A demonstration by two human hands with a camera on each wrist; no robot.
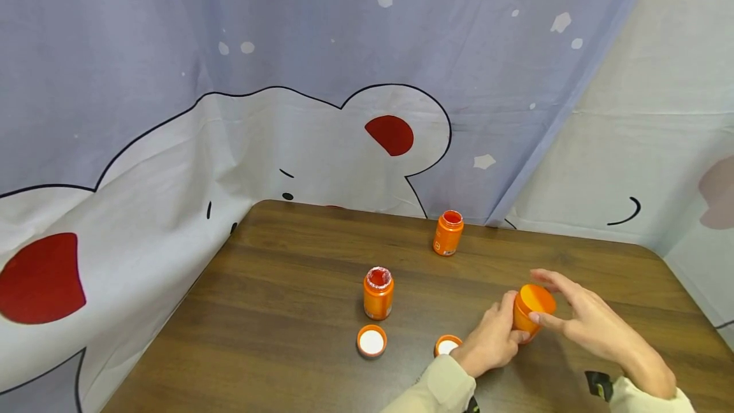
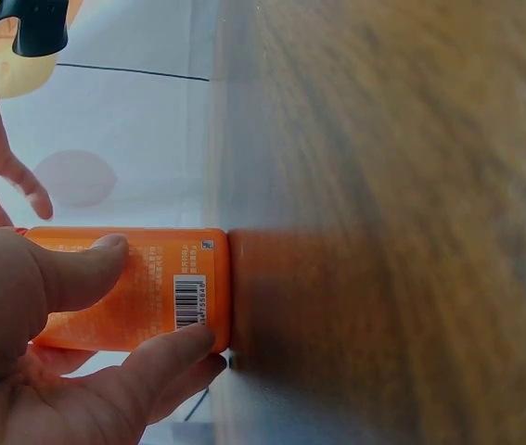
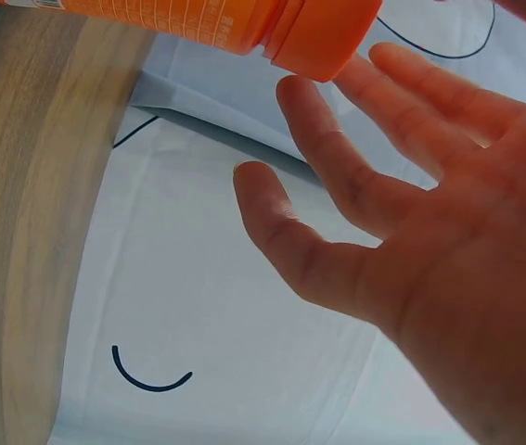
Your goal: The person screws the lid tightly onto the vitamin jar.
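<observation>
Grasping the capped bottle (image 2: 156,283) was the left hand (image 1: 490,340); the right hand (image 1: 593,322), loosely spread, hovered beside the bottle's cap (image 1: 538,299)

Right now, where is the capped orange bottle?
In the head view, the capped orange bottle is at lower right, held in the left hand, with the right hand beside its orange lid.

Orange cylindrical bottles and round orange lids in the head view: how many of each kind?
Open orange cylindrical bottles: 2
Lidded orange cylindrical bottle, in left hand: 1
Loose round orange lids, white inside: 2
Total: 5 (fitted lid not counted separately)
</observation>
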